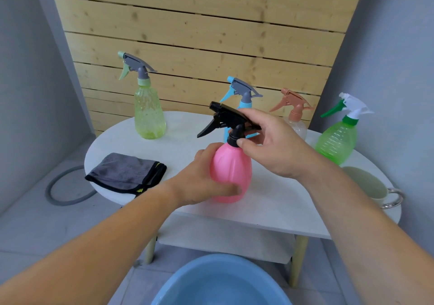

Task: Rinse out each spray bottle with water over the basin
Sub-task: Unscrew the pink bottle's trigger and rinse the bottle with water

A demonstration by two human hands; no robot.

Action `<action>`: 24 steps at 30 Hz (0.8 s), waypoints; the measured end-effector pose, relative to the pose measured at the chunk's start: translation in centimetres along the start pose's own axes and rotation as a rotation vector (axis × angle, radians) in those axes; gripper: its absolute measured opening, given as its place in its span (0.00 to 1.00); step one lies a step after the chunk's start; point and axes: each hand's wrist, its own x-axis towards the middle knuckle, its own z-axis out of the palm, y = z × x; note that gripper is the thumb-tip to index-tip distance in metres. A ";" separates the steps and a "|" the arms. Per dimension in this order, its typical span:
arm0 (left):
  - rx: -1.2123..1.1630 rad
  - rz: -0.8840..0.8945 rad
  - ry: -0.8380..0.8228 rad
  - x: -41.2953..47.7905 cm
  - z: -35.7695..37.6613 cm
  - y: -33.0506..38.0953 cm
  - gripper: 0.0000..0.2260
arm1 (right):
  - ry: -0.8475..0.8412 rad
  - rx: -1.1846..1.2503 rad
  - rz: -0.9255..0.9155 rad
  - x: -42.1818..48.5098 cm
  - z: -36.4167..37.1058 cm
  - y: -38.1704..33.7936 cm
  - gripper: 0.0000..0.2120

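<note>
Blue basin (pixel 220 281) sits below hands (pixel 204 177) (pixel 274 144) gripping the opaque pink bottle (pixel 231 163).

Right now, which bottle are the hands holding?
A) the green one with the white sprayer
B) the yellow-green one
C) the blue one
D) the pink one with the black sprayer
D: the left hand grips the pink bottle by its body and the right hand holds its black sprayer.

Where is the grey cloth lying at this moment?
In the head view, the grey cloth lies folded on the left part of the white table, in front of the yellow-green spray bottle and to the left of the pink bottle.
</note>
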 end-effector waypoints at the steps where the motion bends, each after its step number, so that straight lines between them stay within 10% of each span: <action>1: 0.023 0.002 0.020 0.0 0.1 0.0 0.44 | -0.004 0.010 -0.002 0.0 0.0 0.0 0.23; 24: -0.017 -0.004 0.018 0.1 0.2 0.8 0.35 | 0.038 0.050 0.002 -0.2 -0.2 0.3 0.27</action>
